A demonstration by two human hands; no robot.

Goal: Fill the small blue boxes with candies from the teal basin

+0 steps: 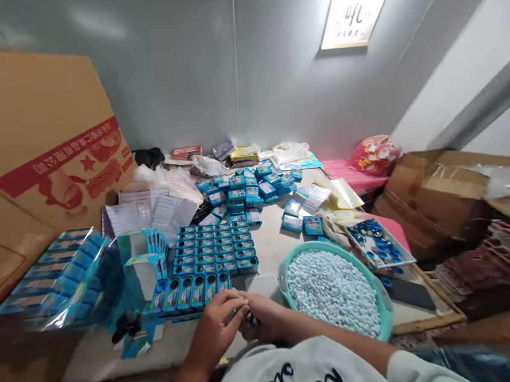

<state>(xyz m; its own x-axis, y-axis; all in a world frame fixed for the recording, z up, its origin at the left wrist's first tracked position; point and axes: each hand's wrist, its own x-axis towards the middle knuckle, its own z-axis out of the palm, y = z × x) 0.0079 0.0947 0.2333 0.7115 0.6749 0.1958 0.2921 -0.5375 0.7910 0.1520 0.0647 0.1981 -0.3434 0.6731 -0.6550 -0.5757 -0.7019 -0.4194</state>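
Right hand (pixel 263 315) clasping small dark item (pixel 252 318), left hand's (pixel 217 328) hold unclear | left of basin (pixel 283 280) | likely fingertip work, now wanting precision

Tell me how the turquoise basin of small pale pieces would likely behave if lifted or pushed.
The turquoise basin is probably heavy to lift, given the broad heap of small pale pieces in it. Being loose, they would likely shift or spill if it tilted. Its wide round shape suggests it would slide rather than tip.
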